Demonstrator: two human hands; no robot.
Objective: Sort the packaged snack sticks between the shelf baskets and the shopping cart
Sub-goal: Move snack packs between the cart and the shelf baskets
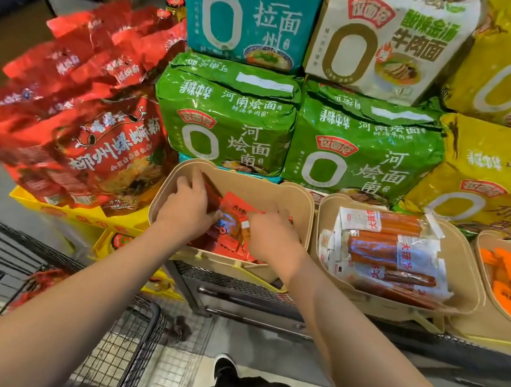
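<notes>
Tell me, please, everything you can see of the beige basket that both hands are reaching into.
The beige basket is a rounded-cornered tub of matte, cardboard-like material, open on top, standing upright on a dark wire shelf, beside a similar middle basket. It holds red snack packets. The left hand and right hand are both inside it, on the packets. Green noodle bags stand stacked behind its rear rim.

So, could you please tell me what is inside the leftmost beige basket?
The leftmost beige basket holds red snack-stick packets. The left hand and right hand cover most of them, so their number and the basket floor stay hidden.
</notes>
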